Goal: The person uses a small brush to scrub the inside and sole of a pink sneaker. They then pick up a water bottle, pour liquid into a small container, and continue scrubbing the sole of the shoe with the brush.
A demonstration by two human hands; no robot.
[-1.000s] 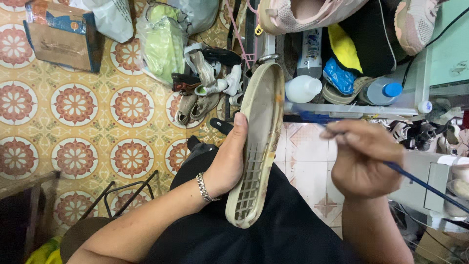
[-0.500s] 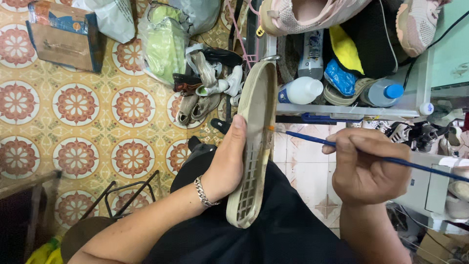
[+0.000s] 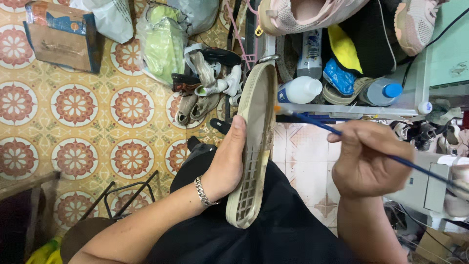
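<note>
**Inspector:** Shoe sole [image 3: 254, 146]: in the head view, a beige detached sole is seen held on edge above the lap, its gridded face turned toward the right. It is gripped by the left hand [image 3: 225, 168], with the thumb laid up along its near edge and the remaining fingers hidden behind it; the hand is closed around the sole's middle. A chain bracelet [image 3: 202, 191] is worn at that wrist.

**Recorder:** And the other hand?

**Inspector:** The right hand [image 3: 369, 159] is closed around a thin blue-handled brush [image 3: 337, 131]. The tip is set against the upper part of the sole, just beside a white plastic bottle [image 3: 300, 90] on the shelf [image 3: 351, 110] behind. Whether the bristles are loaded cannot be told.

**Recorder:** Surroundings?

**Inspector:** A patterned tile floor [image 3: 73, 107] is noted at the left, with a heap of worn shoes [image 3: 202, 90] and a cardboard box [image 3: 61, 36]. A pink sneaker [image 3: 303, 12] is seen overhead.

**Recorder:** Risks?

**Inspector:** In judgement, the sole is held at one place only, so it could be twisted or slipped by brush pressure near its far end. The brush is held far back along its handle, so the tip could wander off the edge. The dark trousers [image 3: 264, 230] directly below could be marked by any drip.
</note>
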